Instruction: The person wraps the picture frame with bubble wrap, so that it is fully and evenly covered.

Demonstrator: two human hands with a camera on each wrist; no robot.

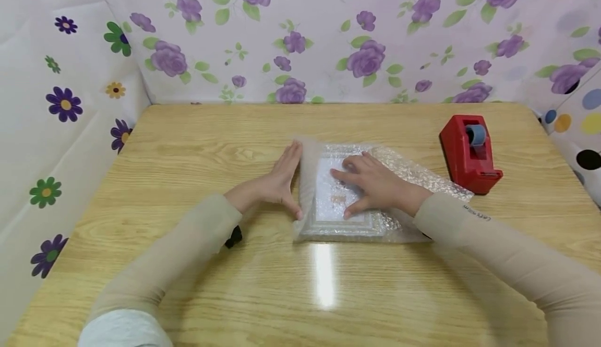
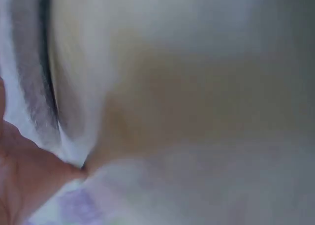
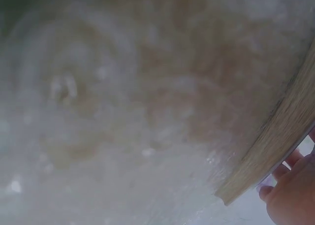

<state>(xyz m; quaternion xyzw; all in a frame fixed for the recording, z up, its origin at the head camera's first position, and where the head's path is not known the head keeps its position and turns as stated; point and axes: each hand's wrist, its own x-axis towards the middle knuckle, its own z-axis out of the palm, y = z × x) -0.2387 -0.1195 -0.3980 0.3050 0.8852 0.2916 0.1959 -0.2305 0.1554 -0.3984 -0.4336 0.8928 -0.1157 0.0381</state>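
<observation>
A picture frame (image 1: pixel 345 225) lies flat on the table under clear bubble wrap (image 1: pixel 413 175), its pale picture showing through. The wrap extends past the frame to the right. My left hand (image 1: pixel 278 181) is at the left edge, thumb and straight fingers spread along the folded wrap. On top of the frame rests my right hand (image 1: pixel 373 182), its fingers spread over the wrapped face. Up close in the right wrist view, the fingers of that hand (image 3: pixel 295 190) show beside a wood-coloured strip (image 3: pixel 270 146). The left wrist view is mostly blurred, with part of the left hand (image 2: pixel 29 180) at its side.
A red tape dispenser (image 1: pixel 471 156) with a roll of tape (image 1: pixel 476 134) stands at the right, close to the tip of the bubble wrap. The wooden table (image 1: pixel 202 143) meets a flowered cloth backdrop (image 1: pixel 319 39) at the back. A small black object (image 1: pixel 233 237) shows by the left wrist.
</observation>
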